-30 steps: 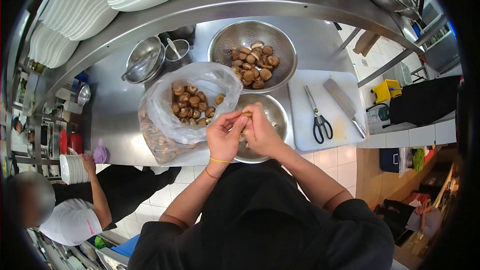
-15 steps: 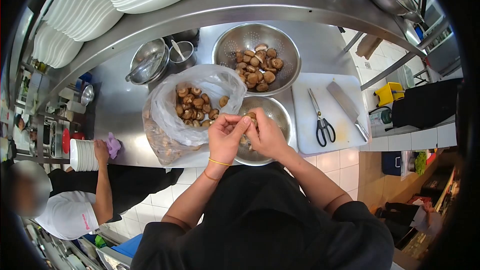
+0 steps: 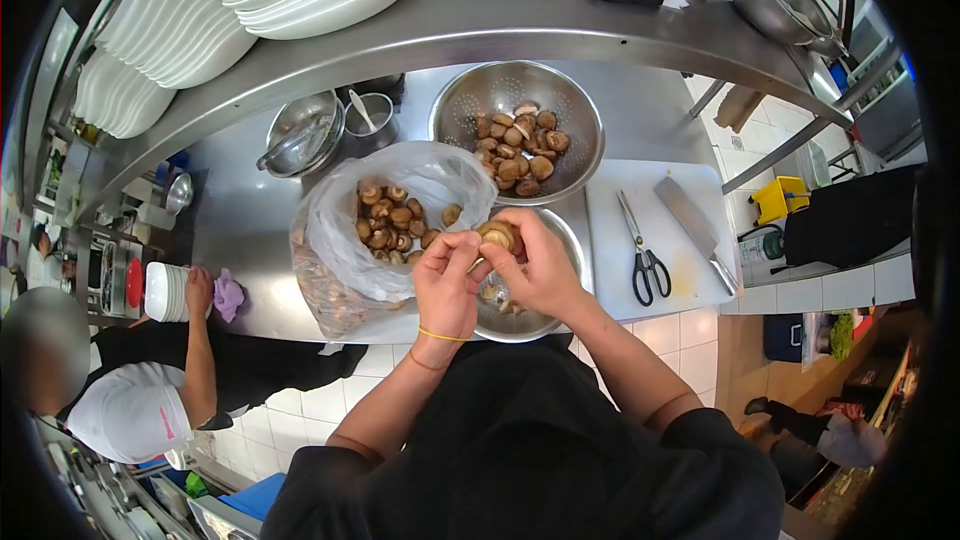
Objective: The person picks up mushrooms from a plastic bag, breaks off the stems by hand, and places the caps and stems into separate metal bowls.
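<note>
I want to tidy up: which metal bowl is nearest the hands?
The bowl under the right hand, holding pale pieces; the colander and other metal bowls stand farther away.

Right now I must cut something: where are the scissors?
Head view, right side: the scissors lie on the white cutting board, left of the cleaver.

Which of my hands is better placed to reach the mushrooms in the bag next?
Probably your left hand: it's closer to the bag. Your right hand is farther away, gripping a mushroom.
</note>
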### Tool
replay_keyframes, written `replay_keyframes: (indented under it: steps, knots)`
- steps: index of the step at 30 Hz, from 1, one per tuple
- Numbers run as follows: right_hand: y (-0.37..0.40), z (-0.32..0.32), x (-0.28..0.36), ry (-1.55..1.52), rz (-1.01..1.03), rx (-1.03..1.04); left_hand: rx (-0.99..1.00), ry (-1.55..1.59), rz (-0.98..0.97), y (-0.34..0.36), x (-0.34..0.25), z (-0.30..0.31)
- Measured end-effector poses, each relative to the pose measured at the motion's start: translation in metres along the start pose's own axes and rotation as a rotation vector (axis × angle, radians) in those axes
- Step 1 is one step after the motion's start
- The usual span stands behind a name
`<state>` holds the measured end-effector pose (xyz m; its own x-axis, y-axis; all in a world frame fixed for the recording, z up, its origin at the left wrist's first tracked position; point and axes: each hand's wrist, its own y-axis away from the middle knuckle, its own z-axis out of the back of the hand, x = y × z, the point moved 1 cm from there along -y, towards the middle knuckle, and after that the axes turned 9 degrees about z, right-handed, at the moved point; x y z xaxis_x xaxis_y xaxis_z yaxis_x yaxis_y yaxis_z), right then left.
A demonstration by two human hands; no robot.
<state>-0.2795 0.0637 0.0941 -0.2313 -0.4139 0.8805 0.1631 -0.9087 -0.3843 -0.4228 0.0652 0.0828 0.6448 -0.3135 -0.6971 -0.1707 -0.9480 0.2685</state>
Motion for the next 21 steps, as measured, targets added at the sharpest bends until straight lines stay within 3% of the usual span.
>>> replay_keyframes:
  steps: [2, 4, 7, 14, 16, 21]
  knots:
    - [0.000, -0.001, -0.001, 0.049, 0.023, 0.018, 0.017, 0.050, 0.036, 0.000, -0.001, 0.002]
    - [0.001, -0.005, -0.006, 0.139, 0.166, 0.013, 0.090, -0.135, 0.033, -0.003, -0.002, 0.009]
    - [0.004, -0.012, -0.010, 0.096, 0.166, -0.003, 0.043, -0.364, -0.021, -0.001, -0.005, 0.011]
    - [-0.009, -0.004, -0.016, -0.036, 0.238, 0.034, -0.013, -0.241, -0.074, -0.008, -0.006, 0.012]
    - [-0.008, -0.001, -0.013, 0.103, 0.072, 0.035, -0.008, -0.253, -0.035, -0.010, -0.009, 0.012]
    - [-0.009, -0.004, -0.022, 0.181, 0.103, 0.000, 0.072, -0.243, -0.062, -0.009, 0.006, 0.024]
